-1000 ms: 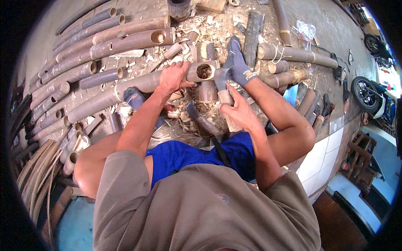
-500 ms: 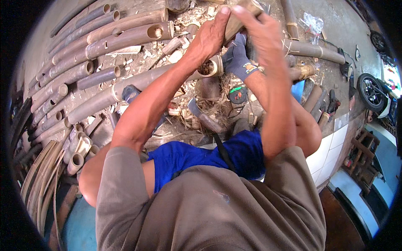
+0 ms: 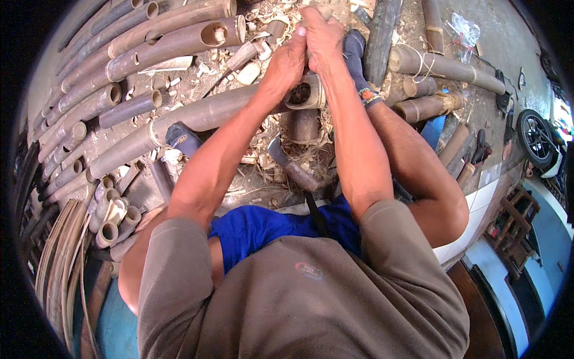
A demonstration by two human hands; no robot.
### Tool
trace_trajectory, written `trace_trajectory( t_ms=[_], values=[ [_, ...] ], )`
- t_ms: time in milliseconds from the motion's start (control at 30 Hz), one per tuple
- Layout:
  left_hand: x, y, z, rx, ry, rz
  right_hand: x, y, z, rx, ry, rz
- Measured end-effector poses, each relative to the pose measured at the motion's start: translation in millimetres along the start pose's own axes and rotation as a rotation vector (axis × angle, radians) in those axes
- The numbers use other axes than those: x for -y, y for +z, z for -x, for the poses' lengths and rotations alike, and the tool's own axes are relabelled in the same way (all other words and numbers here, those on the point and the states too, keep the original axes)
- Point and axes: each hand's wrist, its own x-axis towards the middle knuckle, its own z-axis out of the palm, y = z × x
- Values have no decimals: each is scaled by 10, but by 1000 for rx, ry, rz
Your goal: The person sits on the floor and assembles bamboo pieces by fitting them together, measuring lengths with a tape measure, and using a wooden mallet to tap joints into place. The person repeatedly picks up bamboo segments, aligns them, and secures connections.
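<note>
Both hands are clenched together above the open end of a long bamboo pole (image 3: pixel 197 113): the left hand (image 3: pixel 287 60) and right hand (image 3: pixel 323 36) grasp a pale wooden piece (image 3: pixel 323 9), mostly hidden by the fingers. A sock-clad foot (image 3: pixel 357 54) rests just right of that end.

Bright, even daylight with soft shadows — glare whitens the far right edge. Fisheye bending curves straight lines near the black rim; the centre stays fairly sharp.
</note>
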Motion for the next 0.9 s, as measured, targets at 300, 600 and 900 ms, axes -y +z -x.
trace_trajectory(
  t_ms=[300,600,900],
  values=[
    [271,145,470,-418,77,405,-220,300,62,582,209,252],
    [1819,719,251,-809,256,817,-704,615,527,1176,-106,1068],
    [-123,-243,451,-94,327,299,965,-703,1058,197,-142,144]
  ],
)
